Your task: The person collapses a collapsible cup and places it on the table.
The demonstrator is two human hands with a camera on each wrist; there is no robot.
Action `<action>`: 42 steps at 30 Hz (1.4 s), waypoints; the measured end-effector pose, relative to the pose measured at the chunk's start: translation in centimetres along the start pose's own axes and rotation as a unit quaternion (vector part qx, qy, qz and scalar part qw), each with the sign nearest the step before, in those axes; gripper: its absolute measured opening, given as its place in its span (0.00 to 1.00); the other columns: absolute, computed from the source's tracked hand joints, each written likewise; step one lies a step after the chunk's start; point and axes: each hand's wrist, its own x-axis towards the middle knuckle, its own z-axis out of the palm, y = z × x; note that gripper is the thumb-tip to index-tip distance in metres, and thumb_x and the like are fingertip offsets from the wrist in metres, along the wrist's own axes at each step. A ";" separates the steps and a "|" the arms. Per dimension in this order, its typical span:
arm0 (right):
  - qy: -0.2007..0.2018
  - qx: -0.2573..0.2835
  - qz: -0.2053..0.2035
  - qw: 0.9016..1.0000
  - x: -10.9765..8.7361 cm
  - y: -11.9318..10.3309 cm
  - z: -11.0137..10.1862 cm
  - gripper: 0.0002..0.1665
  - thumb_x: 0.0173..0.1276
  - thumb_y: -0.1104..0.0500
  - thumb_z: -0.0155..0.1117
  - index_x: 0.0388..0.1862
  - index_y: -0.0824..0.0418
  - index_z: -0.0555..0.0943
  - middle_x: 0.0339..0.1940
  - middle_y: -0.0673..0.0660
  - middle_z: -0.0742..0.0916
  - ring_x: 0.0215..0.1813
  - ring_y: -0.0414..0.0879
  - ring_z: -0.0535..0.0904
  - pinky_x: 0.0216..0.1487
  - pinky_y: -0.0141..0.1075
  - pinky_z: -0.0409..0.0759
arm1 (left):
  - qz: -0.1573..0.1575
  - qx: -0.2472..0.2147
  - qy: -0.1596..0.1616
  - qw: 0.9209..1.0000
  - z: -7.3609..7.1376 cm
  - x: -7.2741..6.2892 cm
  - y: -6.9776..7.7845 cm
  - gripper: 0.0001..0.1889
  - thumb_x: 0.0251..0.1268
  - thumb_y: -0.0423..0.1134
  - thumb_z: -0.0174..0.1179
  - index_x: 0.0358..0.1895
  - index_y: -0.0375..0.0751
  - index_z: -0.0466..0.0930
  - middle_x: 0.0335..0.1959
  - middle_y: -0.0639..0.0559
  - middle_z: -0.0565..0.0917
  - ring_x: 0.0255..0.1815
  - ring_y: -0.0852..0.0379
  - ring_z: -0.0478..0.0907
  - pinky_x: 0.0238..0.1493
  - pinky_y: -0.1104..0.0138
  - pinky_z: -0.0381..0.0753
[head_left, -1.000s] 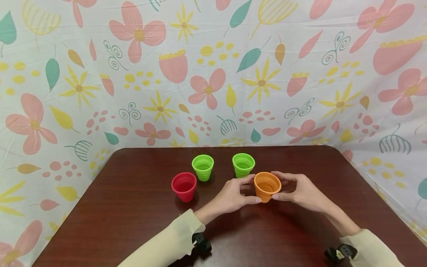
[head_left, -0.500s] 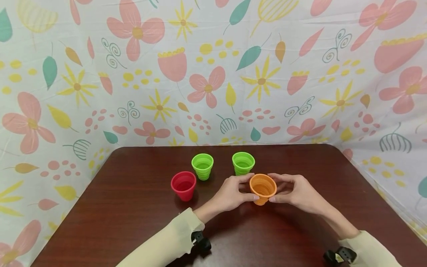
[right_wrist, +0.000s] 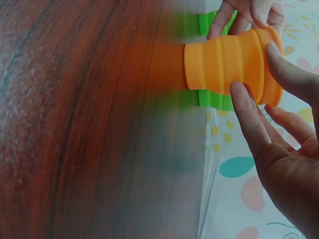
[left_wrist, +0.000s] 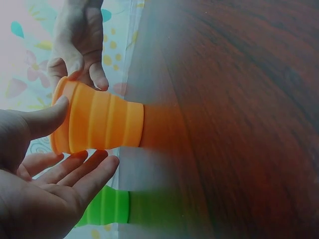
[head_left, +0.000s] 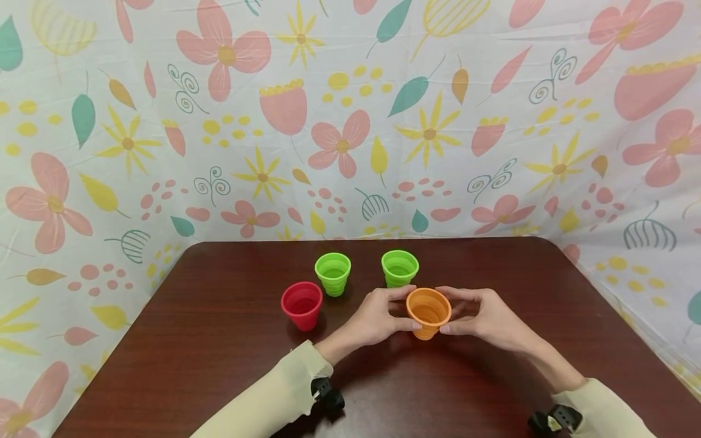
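Observation:
An orange collapsible cup (head_left: 429, 311) stands upright with its ribbed wall showing in both wrist views and its base right at the table surface. My left hand (head_left: 375, 319) holds it from the left, thumb at the near side of the rim, the other fingers along its far side. From the right, my right hand (head_left: 490, 319) grips the same cup (right_wrist: 224, 62) between thumb and fingers. Behind the left fingertips stands a green cup (head_left: 400, 267), its lower part hidden by that hand. Nothing is seen inside the orange cup.
A second green cup (head_left: 333, 274) and a red cup (head_left: 302, 306) stand upright left of my left hand. All are on a dark brown wooden table (head_left: 219, 359). A flower-print cloth (head_left: 350, 201) hangs behind the table and along its sides.
The orange cup has slid a little left and toward me, with both hands moving along with it. The red and green cups have stayed in place.

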 end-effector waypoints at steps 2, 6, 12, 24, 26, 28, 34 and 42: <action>-0.003 0.004 0.002 1.000 0.0 0.0 0.0 0.41 0.60 0.64 0.83 0.71 0.70 0.77 0.55 0.65 0.89 0.43 0.55 0.89 0.44 0.38 0.90 | -0.002 -0.005 0.000 1.000 0.0 0.0 -0.1 0.37 0.60 0.30 0.78 0.74 0.32 0.74 0.68 0.47 0.81 0.58 0.51 0.85 0.60 0.62 0.84; -0.007 0.005 0.004 1.000 0.1 0.1 0.1 0.42 0.60 0.63 0.83 0.72 0.68 0.77 0.57 0.64 0.88 0.43 0.55 0.89 0.43 0.37 0.89 | -0.005 -0.015 0.002 1.000 -0.2 0.0 -0.2 0.37 0.60 0.30 0.78 0.74 0.33 0.75 0.69 0.47 0.81 0.58 0.49 0.85 0.62 0.57 0.84; -0.014 0.002 0.010 1.000 0.1 0.2 0.2 0.44 0.60 0.64 0.83 0.74 0.68 0.75 0.55 0.64 0.89 0.42 0.55 0.88 0.40 0.37 0.89 | -0.013 -0.022 -0.003 1.000 -0.4 -0.2 -0.2 0.37 0.59 0.29 0.78 0.74 0.36 0.75 0.69 0.48 0.81 0.58 0.51 0.86 0.63 0.56 0.83; -0.023 0.031 0.018 0.999 0.1 -0.2 0.3 0.44 0.61 0.65 0.82 0.75 0.71 0.73 0.54 0.68 0.88 0.41 0.56 0.89 0.37 0.47 0.91 | -0.011 -0.040 -0.001 0.999 -0.7 -0.3 -0.2 0.37 0.59 0.29 0.78 0.74 0.38 0.76 0.68 0.50 0.81 0.56 0.52 0.87 0.60 0.65 0.84; -0.028 0.046 0.024 0.998 0.1 -0.5 0.3 0.45 0.62 0.66 0.81 0.75 0.72 0.72 0.54 0.70 0.88 0.41 0.56 0.89 0.34 0.51 0.91 | -0.008 -0.044 -0.001 0.999 -0.9 -0.4 -0.2 0.37 0.59 0.29 0.78 0.73 0.39 0.77 0.68 0.51 0.82 0.55 0.54 0.87 0.58 0.69 0.84; -0.030 0.051 0.029 0.998 0.1 -0.7 0.3 0.45 0.63 0.66 0.80 0.76 0.72 0.71 0.53 0.70 0.88 0.41 0.56 0.89 0.32 0.53 0.91 | -0.005 -0.047 -0.002 0.999 -1.1 -0.5 -0.1 0.36 0.59 0.30 0.78 0.73 0.40 0.78 0.68 0.52 0.82 0.54 0.56 0.87 0.57 0.70 0.83; -0.030 0.045 0.021 0.998 0.3 -1.5 0.5 0.43 0.63 0.65 0.80 0.75 0.71 0.73 0.50 0.68 0.90 0.40 0.57 0.90 0.33 0.52 0.91 | 0.001 -0.048 -0.011 0.999 -1.9 -0.8 0.4 0.36 0.60 0.31 0.78 0.73 0.40 0.77 0.66 0.55 0.83 0.53 0.59 0.86 0.57 0.69 0.84; -0.009 0.016 -0.005 1.000 0.5 -2.5 1.0 0.41 0.60 0.63 0.83 0.72 0.65 0.78 0.53 0.63 0.90 0.48 0.57 0.89 0.46 0.42 0.90 | 0.022 -0.067 -0.016 0.997 -2.9 -1.4 1.1 0.35 0.60 0.29 0.77 0.73 0.41 0.78 0.64 0.53 0.85 0.55 0.52 0.87 0.56 0.68 0.85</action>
